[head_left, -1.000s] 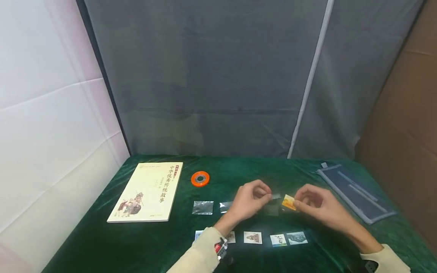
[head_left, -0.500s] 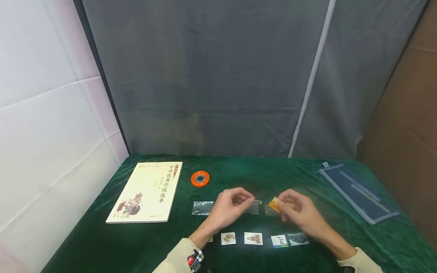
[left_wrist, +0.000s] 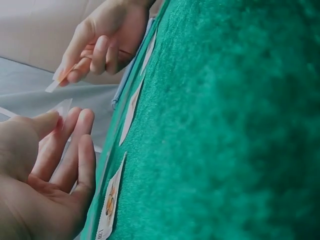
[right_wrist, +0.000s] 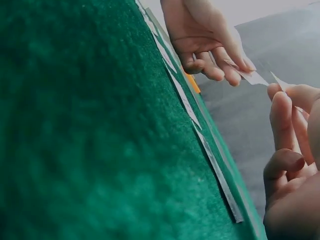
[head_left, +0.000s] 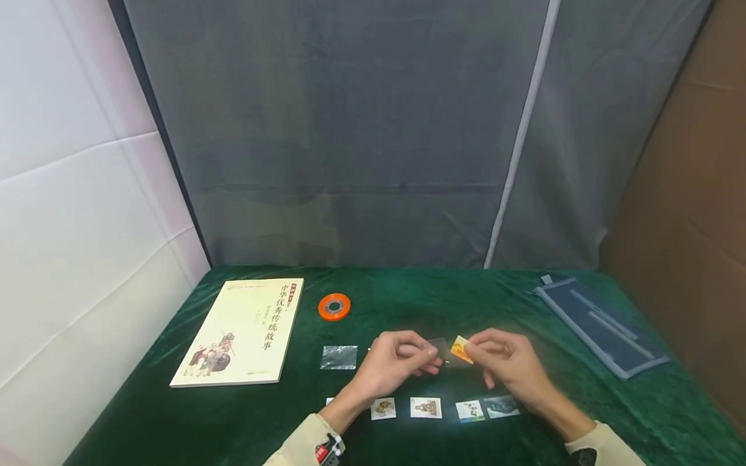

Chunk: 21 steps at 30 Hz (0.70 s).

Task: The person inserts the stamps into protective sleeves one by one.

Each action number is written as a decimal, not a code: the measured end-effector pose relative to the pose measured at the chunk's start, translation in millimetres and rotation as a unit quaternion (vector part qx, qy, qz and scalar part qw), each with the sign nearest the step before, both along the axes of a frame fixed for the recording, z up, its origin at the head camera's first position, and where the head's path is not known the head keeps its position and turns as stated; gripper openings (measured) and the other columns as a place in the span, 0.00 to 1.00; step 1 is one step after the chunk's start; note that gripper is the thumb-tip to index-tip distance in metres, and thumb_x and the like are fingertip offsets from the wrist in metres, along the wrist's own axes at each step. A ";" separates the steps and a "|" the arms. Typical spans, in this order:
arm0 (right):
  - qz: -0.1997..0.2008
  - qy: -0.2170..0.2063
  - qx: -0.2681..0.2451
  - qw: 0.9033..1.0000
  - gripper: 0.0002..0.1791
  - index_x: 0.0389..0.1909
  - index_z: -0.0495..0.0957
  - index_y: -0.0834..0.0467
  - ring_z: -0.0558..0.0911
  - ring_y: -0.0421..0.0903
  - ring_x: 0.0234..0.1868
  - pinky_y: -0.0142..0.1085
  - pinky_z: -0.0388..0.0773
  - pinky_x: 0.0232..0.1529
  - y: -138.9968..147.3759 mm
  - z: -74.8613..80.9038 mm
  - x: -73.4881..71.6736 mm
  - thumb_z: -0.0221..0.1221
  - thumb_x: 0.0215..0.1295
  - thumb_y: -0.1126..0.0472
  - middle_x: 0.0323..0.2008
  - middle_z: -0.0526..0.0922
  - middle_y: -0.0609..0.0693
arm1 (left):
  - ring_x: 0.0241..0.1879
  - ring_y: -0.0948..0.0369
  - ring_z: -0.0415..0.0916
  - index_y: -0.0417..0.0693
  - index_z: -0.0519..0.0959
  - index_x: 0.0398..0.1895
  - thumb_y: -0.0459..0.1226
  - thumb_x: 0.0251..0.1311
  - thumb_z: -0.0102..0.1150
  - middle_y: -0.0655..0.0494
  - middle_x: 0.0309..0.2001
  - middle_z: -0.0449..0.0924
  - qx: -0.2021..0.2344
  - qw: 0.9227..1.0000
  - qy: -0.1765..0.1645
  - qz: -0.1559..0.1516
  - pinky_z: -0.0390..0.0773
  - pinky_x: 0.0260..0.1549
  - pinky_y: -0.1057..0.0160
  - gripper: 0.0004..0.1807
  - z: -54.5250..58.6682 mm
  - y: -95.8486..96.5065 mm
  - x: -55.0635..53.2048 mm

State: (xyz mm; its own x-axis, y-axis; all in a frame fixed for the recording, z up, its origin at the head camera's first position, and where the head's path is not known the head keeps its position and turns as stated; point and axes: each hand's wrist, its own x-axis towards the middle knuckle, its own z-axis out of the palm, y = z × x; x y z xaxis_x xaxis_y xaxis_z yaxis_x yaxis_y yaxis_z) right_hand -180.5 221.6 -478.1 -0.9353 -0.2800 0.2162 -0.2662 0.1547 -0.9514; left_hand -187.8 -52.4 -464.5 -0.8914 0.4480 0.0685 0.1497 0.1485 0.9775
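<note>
In the head view my left hand [head_left: 387, 366] pinches a small clear plastic sleeve [head_left: 439, 349] between thumb and fingers, above the green cloth. Facing it, my right hand [head_left: 509, 366] pinches a yellow-orange postage stamp [head_left: 461, 349] by its right side. The stamp is close to the sleeve's right edge; the right wrist view shows a narrow gap between stamp [right_wrist: 278, 81] and sleeve [right_wrist: 254, 77]. Below the hands lies a row of stamps, including one with a seated figure [head_left: 426, 407], one to its left [head_left: 383, 408] and one to its right [head_left: 469, 411].
A darker, shiny piece [head_left: 502, 406] ends the row at the right. Another clear sleeve [head_left: 339, 357] lies left of my left hand. Farther off are an orange tape roll [head_left: 335, 307], a cream book [head_left: 239, 333] and a blue mesh pouch [head_left: 600, 327].
Both hands have moved left and slightly nearer to me, the left with the sleeve, the right with the stamp. Stamp and sleeve stay close together. The camera view has shifted slightly.
</note>
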 end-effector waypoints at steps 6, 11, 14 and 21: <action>0.002 0.007 -0.020 1.000 0.06 0.48 0.86 0.64 0.76 0.39 0.16 0.38 0.76 0.18 0.0 -4.9 -0.1 0.66 0.75 0.66 0.33 0.89 0.65 | 0.41 0.59 0.94 0.52 0.90 0.44 0.44 0.70 0.73 0.58 0.40 0.95 0.003 1.000 -0.009 -0.003 0.90 0.42 0.60 0.07 -2.0 0.8 1.4; 0.009 0.012 -0.022 1.000 0.06 0.48 0.87 0.63 0.75 0.38 0.16 0.38 0.74 0.17 -0.9 -5.5 0.3 0.66 0.75 0.66 0.31 0.89 0.63 | 0.41 0.59 0.93 0.53 0.90 0.43 0.44 0.68 0.75 0.57 0.40 0.95 0.002 1.000 -0.012 -0.005 0.89 0.43 0.62 0.08 -2.4 0.7 2.4; 0.007 0.010 -0.020 1.000 0.06 0.48 0.87 0.63 0.74 0.37 0.17 0.38 0.74 0.17 -1.1 -5.3 0.1 0.67 0.75 0.66 0.31 0.88 0.63 | 0.41 0.59 0.93 0.52 0.90 0.44 0.44 0.68 0.75 0.54 0.41 0.95 0.006 1.000 -0.014 -0.009 0.89 0.43 0.63 0.08 -2.4 0.3 2.4; 0.018 0.000 -0.017 1.000 0.07 0.48 0.87 0.64 0.75 0.37 0.18 0.38 0.76 0.19 -0.5 -4.0 0.6 0.66 0.76 0.65 0.31 0.88 0.64 | 0.42 0.60 0.93 0.54 0.90 0.45 0.45 0.67 0.76 0.52 0.41 0.95 0.000 1.000 -0.018 -0.014 0.87 0.44 0.65 0.09 -1.1 0.0 2.5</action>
State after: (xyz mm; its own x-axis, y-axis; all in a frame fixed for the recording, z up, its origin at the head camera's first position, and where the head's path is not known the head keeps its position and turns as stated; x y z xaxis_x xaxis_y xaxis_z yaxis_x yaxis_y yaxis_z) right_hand -179.9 221.1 -482.2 -0.9245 -0.3063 0.2268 -0.2715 0.1119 -0.9559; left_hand -185.4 -52.4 -465.6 -0.8802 0.4732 0.0376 0.1194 0.1441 0.9823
